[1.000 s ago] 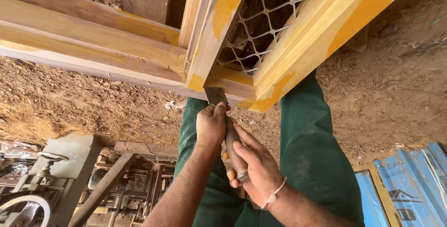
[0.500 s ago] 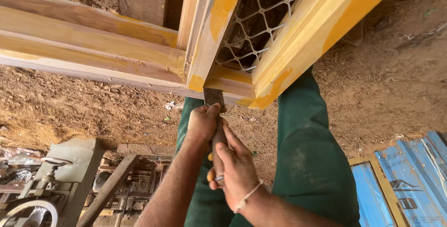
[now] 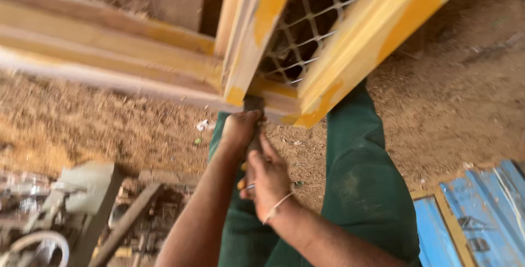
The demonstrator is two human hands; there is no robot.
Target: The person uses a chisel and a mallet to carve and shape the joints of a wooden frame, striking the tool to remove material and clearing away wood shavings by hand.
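Loose, reddish sawdust-strewn ground (image 3: 109, 135) is spreading under a yellow-painted wooden frame (image 3: 257, 42) backed with pale diamond mesh (image 3: 311, 21); blue corrugated sheets (image 3: 481, 207) are lying at the lower right and grey machinery (image 3: 71, 212) at the lower left. A flat metal chisel (image 3: 252, 104) is pressing its dark blade against the frame's lower joint. The left hand (image 3: 239, 130) is wrapping closed around its shaft, and the right hand (image 3: 268, 182) is gripping the yellowish handle just below, over green trousers (image 3: 361, 185).
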